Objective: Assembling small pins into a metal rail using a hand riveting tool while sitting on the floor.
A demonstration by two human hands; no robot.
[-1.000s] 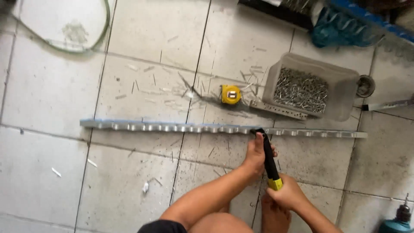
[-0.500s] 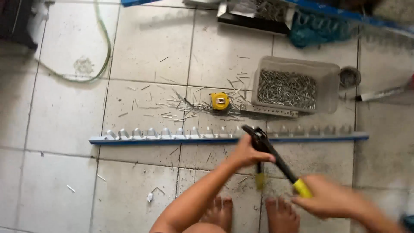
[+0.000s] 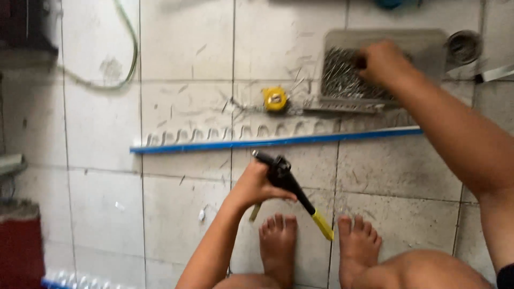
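You are squatting on a floor (image 3: pixel 176 53) of pale square tiles, scratched and littered with small metal bits. Across it, left to right, lies a long metal rail (image 3: pixel 278 139), blue along its near edge with a row of raised tabs along the far side.

Beyond the rail's right part stands a clear rectangular plastic tub (image 3: pixel 428 40) holding a heap of thin silvery rivets (image 3: pixel 342 80). Your right hand (image 3: pixel 383 61) is down in the tub among them, fingers curled; whether it has pinched one you cannot tell from here.

Your left hand (image 3: pixel 254 184) is clamped round the black head of a riveter (image 3: pixel 292 190), held just short of the rail, its black handle running back toward you and ending in a yellow grip above your bare feet (image 3: pixel 321 246). The hands are well apart.

A green hose (image 3: pixel 126 59) curves over the tiles at far left. A small round yellow tape measure (image 3: pixel 274 99) sits just left of the tub, beyond the rail. A small grey round can (image 3: pixel 463 47) stands against the tub's right side.
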